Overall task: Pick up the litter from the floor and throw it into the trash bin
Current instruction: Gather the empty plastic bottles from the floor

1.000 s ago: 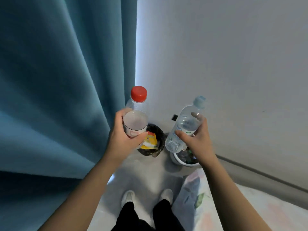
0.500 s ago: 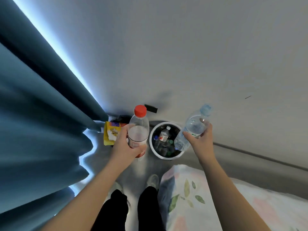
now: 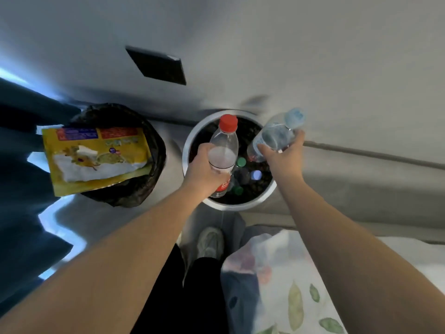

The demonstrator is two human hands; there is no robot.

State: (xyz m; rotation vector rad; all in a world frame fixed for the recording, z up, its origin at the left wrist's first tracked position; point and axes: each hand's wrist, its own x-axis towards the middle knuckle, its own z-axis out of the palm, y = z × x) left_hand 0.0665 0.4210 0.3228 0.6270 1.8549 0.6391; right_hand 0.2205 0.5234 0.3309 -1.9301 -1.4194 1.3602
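Gripping the red-capped bottle (image 3: 225,141) and blue-capped bottle (image 3: 277,133), caps pointing away, left hand (image 3: 202,169) and right hand (image 3: 281,157) hang directly over the trash bin (image 3: 231,206).

The white bin (image 3: 243,209) gapes open from above, bottles (image 3: 243,175) already inside. Wall (image 3: 289,56) tight behind, bed (image 3: 301,285) crowding the right. Left, a yellow packet (image 3: 96,157) lies across the black-bagged bin (image 3: 144,189), leaving only a narrow strip of floor (image 3: 173,150) between the bins.

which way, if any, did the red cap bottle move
Yes: the red cap bottle went from left of the white bin to over its opening.
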